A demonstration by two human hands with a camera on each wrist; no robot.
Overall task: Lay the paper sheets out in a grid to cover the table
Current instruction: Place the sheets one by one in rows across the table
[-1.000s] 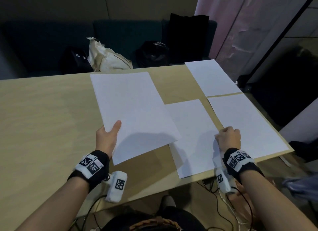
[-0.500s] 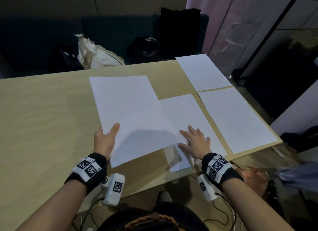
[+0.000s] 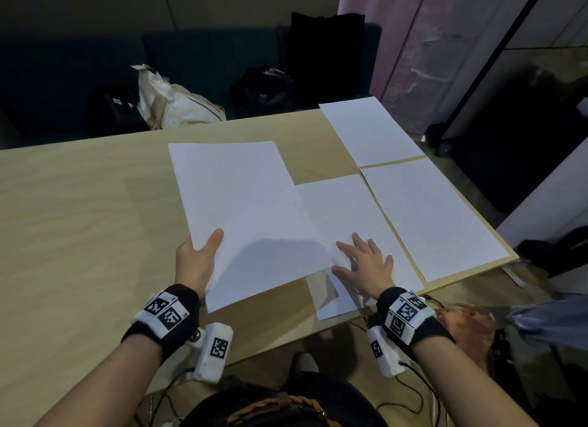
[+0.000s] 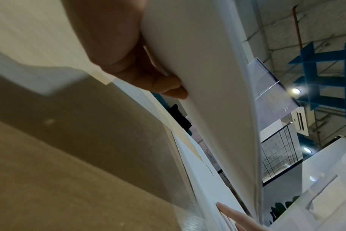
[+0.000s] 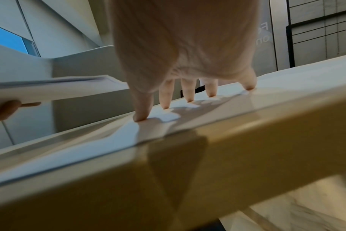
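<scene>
My left hand (image 3: pixel 199 254) grips a stack of white paper sheets (image 3: pixel 245 210) by its near left edge, thumb on top, and holds it lifted above the wooden table (image 3: pixel 79 235). In the left wrist view the stack (image 4: pixel 207 78) curves over my curled fingers (image 4: pixel 168 87). My right hand (image 3: pixel 366 261) lies flat with spread fingers on a single sheet (image 3: pixel 346 216) whose near end overhangs the table's front edge. The right wrist view shows the fingertips (image 5: pixel 166 106) pressing that sheet (image 5: pixel 188 118). Two more sheets lie at the right: one near (image 3: pixel 436 216), one far (image 3: pixel 369 130).
The table's left half is bare wood. Beyond the far edge a dark sofa holds a cream tote bag (image 3: pixel 171 102) and black bags (image 3: pixel 264 89). The table's right corner (image 3: pixel 512 256) drops to the floor. Cables hang below the front edge.
My right hand left the gap between the two near sheets, opened flat on the middle sheet, and that sheet has slid closer to the right-hand one. The left hand's stack barely shifted.
</scene>
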